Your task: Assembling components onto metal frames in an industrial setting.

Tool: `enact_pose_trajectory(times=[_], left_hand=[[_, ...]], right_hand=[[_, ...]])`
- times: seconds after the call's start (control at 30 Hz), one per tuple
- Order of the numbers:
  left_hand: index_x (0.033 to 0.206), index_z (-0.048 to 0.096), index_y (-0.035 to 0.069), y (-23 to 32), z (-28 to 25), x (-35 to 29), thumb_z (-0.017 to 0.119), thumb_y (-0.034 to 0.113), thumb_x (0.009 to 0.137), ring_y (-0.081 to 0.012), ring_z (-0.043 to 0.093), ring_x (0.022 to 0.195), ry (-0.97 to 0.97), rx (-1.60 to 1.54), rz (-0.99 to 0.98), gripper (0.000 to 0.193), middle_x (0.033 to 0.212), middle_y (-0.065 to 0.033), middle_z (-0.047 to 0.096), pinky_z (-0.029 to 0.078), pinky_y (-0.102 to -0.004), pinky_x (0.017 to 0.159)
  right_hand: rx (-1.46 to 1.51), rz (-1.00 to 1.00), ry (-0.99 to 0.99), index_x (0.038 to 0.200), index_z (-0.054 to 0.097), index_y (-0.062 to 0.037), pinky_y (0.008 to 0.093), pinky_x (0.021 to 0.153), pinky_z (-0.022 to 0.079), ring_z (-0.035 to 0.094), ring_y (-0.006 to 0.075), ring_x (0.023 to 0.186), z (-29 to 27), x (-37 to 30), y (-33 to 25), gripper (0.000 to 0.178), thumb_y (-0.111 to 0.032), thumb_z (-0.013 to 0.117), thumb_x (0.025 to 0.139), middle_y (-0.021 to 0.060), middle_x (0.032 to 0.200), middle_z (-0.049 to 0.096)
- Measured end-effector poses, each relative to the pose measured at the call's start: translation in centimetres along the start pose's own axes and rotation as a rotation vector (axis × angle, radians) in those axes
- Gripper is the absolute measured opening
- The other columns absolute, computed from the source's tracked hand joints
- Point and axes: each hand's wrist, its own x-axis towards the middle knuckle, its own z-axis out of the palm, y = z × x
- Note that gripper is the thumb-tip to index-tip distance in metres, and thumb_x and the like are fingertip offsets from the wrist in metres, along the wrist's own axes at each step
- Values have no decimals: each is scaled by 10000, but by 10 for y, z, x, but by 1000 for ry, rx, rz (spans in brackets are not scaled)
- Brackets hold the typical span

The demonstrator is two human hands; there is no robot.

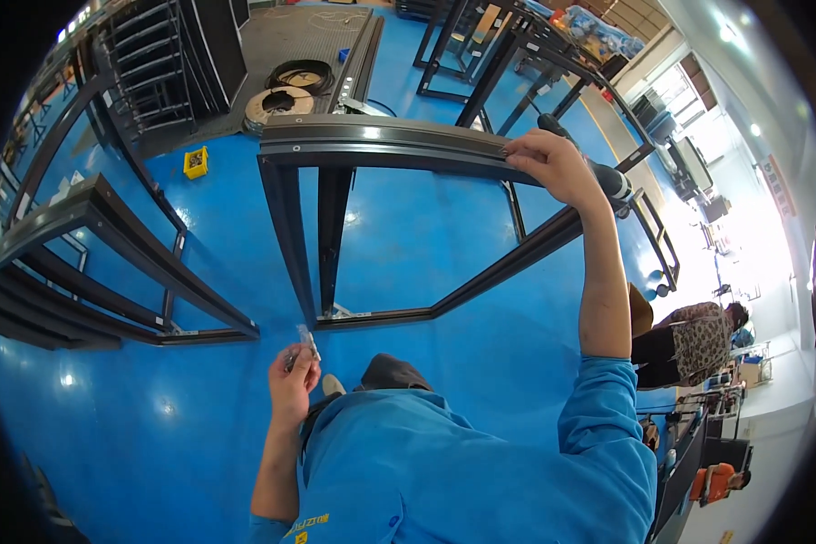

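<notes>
A dark metal frame stands before me, its top rail running left to right. My right hand is at the rail's right end, thumb and fingers pinched together against its top; whatever is between the fingertips is too small to make out. Just behind that hand a power drill is partly hidden by my wrist. Lower and to the left, my left hand is closed around small silvery metal pieces, apart from the frame; their exact kind does not show.
More dark frames stand at left and far right. A yellow box of small parts sits on the blue floor. Beyond the rail lie coiled black strips and a roll. Other people are off to the right.
</notes>
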Motion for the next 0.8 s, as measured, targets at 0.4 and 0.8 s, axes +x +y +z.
enact_pose_trajectory(times=[0.4,0.8], left_hand=[[931,598,30,-46,0,-58,617,169,969,-71,413,529,471,-60,-37,145,703,-46,567,294,-197,449],[939,618,27,-130,-34,-88,610,132,972,-108,469,563,647,-265,-94,111,713,-52,578,329,-201,486]], right_hand=[[7,-23,-76,1073,712,-91,248,662,438,567,104,737,11,16,16,154,-113,643,938,25,915,667],[656,371,-886,1138,667,-87,272,595,412,516,120,640,380,-108,-79,245,-144,486,984,35,814,679]])
